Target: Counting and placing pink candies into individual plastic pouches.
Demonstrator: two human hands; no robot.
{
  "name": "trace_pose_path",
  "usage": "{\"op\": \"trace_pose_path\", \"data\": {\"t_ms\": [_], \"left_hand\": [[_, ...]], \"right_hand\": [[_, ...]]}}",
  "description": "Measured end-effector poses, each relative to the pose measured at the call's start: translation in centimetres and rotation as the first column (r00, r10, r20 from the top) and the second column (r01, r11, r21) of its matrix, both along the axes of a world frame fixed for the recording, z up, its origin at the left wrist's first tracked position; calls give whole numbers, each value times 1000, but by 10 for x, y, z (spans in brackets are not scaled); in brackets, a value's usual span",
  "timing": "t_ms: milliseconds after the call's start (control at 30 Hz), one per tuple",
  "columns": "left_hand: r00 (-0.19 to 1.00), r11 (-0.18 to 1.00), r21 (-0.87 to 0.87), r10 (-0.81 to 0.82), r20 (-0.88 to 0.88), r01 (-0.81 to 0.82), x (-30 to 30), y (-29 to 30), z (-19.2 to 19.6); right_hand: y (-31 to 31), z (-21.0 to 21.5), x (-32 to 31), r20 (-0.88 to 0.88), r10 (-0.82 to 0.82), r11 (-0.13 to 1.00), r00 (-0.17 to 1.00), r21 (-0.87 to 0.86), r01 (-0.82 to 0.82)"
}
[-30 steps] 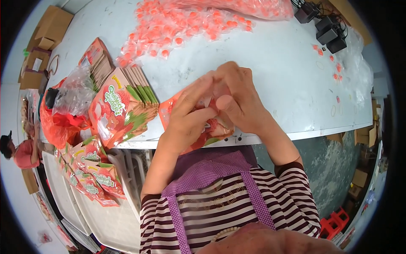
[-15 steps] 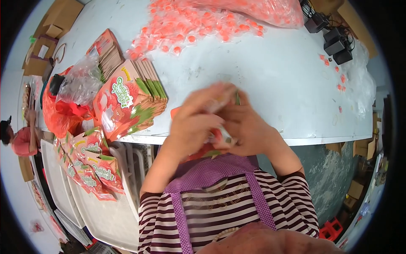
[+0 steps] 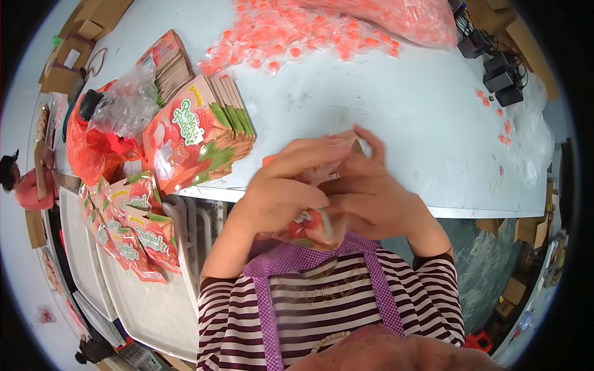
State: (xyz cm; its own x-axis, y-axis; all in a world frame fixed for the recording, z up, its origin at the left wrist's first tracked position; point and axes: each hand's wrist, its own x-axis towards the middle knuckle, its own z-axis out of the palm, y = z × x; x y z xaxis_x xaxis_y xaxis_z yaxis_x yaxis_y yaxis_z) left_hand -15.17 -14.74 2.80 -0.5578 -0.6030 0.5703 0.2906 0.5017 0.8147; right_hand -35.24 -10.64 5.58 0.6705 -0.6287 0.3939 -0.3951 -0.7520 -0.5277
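From the head camera, I see the left hand [image 3: 278, 191] and right hand [image 3: 374, 201] at the centre of the dial, both with bent fingers gripping a shiny red pouch [image 3: 318, 229] between them. Some fingertips are hidden, and I cannot tell how hard they pinch. The pouch is tilted, its lower end toward six o'clock, just in front of the purple apron [image 3: 297, 256].

To handle it well, I'd say, hold the film by its sides, hands level, and spare the middle so it doesn't crease.

The near table edge [image 3: 461, 211] runs from about nine to three o'clock, close under the wrists. Elbows have most room toward two and three, short of the black boxes [image 3: 504, 80]. At ten, the stack of flat pouches [image 3: 185, 139] crowds the left side; at twelve lie small wrapped pieces [image 3: 297, 46]; at eight, plump pouches [image 3: 148, 238] lie in a white tray [image 3: 154, 315].
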Motion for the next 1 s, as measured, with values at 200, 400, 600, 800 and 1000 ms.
{"op": "trace_pose_path", "data": {"t_ms": [200,400,600,800,1000], "left_hand": [[926,960,253,-21,-377,124,8,5,6],[892,930,366,142,-429,28,21,9,-12],[963,878,408,270,10,-250,48,38,5],[805,808,-38,590,63,-588,53,45,11],[880,874,-108,472,-53,-475,51,44,7]], "right_hand": [[-17,-17,1,546,-327,926,771,349,145],[-15,-14,13,604,-337,806,722,581,-110],[-8,-19,15,629,-308,948,714,266,175],[-12,-25,21,800,-124,991,587,73,109],[-10,-25,19,736,-158,984,658,66,163]]}}
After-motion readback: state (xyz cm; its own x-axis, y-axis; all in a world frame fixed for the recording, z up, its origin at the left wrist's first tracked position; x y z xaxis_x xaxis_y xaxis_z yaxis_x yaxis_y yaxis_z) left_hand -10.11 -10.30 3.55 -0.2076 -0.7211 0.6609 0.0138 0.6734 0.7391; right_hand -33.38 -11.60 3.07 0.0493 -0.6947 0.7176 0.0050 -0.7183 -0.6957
